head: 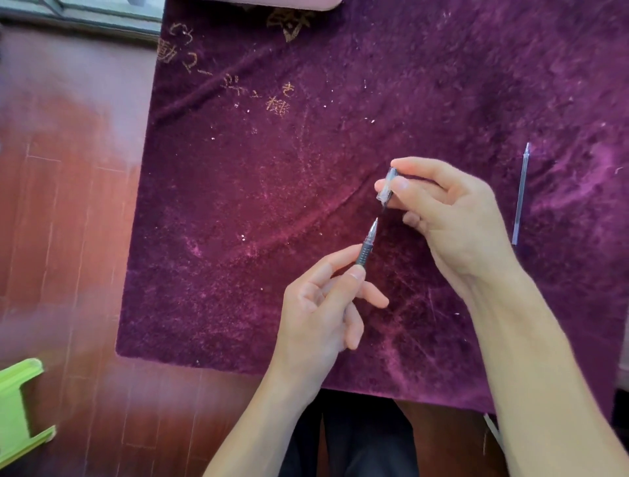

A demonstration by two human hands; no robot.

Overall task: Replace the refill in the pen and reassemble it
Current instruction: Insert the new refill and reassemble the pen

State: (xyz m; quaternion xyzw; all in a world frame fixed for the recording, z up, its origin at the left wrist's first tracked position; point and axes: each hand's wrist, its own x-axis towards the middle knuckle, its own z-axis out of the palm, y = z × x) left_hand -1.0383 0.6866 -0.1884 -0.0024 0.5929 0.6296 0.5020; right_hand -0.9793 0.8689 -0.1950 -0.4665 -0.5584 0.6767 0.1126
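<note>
My left hand [323, 306] grips a pen [367, 245] by its grey ribbed grip, with the metal tip pointing up and right; the rest of the barrel is hidden inside the hand. My right hand [446, 218] pinches a clear pen cap [388, 184] between thumb and fingers, its open end facing down toward the tip. A small gap separates cap and tip. A thin clear refill [520, 194] lies on the purple cloth [272, 204], to the right of my right hand.
The purple velvet cloth covers a reddish wooden table [68, 238]. A green plastic object [17, 408] sits at the lower left edge. A pale pink item [289, 3] lies at the cloth's far edge.
</note>
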